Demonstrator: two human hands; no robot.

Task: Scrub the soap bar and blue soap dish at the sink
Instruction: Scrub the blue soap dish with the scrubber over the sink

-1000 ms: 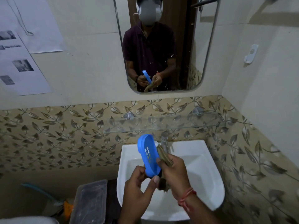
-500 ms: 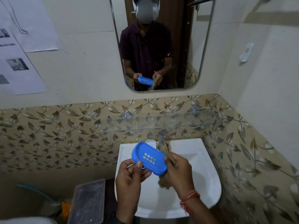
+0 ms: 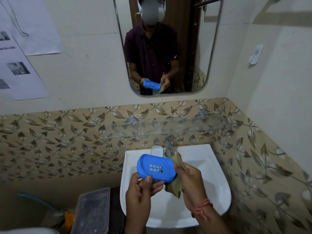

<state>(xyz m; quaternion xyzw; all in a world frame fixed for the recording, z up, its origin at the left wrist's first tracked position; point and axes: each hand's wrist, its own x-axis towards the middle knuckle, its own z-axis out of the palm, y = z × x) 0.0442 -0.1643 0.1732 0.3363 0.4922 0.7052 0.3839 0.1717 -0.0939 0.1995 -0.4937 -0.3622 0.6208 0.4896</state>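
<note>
Your left hand [image 3: 140,191] pinched the dish [image 3: 157,167] by its near rim, thumb on top, fingers beneath, your right hand [image 3: 189,179] gripped a tan pad [image 3: 174,189] against the dish's right end, over the sink [image 3: 212,183].

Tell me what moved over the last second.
The blue soap dish stood on end a second ago; it has been tipped down to lie nearly flat over the sink, and the left hand grips its near edge. The right hand keeps holding the brownish scrubber at the dish's right end. Both grips, the sink and the tap stayed as they were.
</note>
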